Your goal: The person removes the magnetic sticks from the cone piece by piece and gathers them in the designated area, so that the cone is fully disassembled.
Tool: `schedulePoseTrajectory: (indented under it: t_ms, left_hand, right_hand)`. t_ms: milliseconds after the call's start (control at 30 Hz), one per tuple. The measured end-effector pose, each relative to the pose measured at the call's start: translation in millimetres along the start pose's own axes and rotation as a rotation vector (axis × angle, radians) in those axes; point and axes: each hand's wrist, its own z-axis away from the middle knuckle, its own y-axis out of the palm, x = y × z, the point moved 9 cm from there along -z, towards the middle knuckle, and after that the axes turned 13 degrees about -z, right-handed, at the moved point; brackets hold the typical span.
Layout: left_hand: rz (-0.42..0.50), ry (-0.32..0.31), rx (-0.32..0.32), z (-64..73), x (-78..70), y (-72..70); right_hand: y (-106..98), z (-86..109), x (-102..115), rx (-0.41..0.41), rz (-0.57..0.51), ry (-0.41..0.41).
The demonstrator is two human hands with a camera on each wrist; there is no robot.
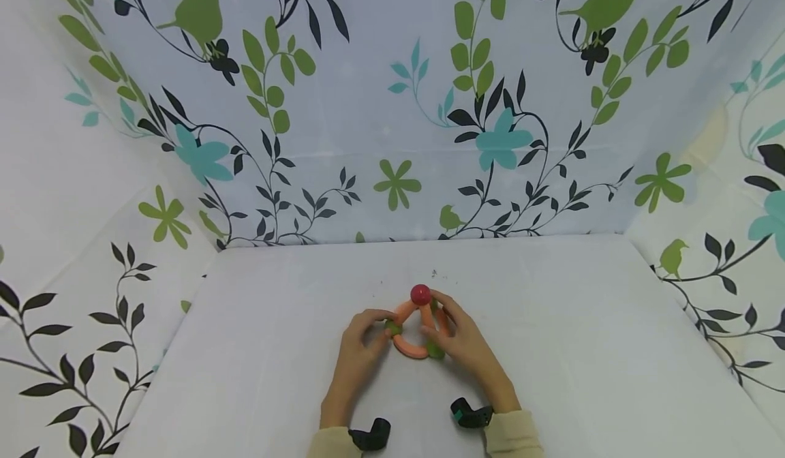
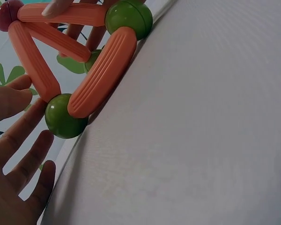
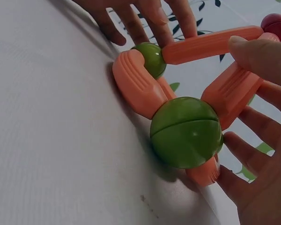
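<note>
A pyramid of orange rods and balls (image 1: pixel 411 352), like a magnetic building toy, stands on the white table. Its red ball (image 1: pixel 420 294) forms the top; green balls (image 2: pixel 65 116) join the rods at the base corners. My left hand (image 1: pixel 358 349) holds the left corner, thumb and fingers about the green ball and rod end. On the other side my right hand (image 1: pixel 463 339) grips an upright rod (image 3: pixel 232 91), its thumb across the front and fingers behind. A curved orange rod (image 2: pixel 103 72) links two green balls along the near side of the base.
The white tabletop (image 1: pixel 276 376) spreads around the toy. Behind it hangs a cloth (image 1: pixel 380 103) with leaves, flowers and birds, which also covers both sides. A black band with a small device sits on each wrist (image 1: pixel 371 436).
</note>
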Motion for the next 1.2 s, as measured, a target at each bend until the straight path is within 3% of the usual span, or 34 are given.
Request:
schedulePoseTrajectory:
  t_ms: [333,500,900,1200]
  left_hand:
    - [0.070,-0.007,0.019,-2.0,-7.7,10.4]
    - [0.072,0.009,-0.001,-4.0,-11.4,11.6]
    - [0.075,0.009,0.057,-2.5,-14.7,24.3]
    - [0.088,0.035,0.047,-4.5,-15.5,25.4]
  right_hand:
    - [-4.5,1.9,-0.5,-0.002,0.007,-0.047]
    - [-6.3,2.2,2.6,-0.014,0.015,-0.075]
    - [-5.5,8.7,8.9,-0.012,0.017,-0.119]
    - [-8.2,6.4,21.0,-0.029,0.020,-0.189]
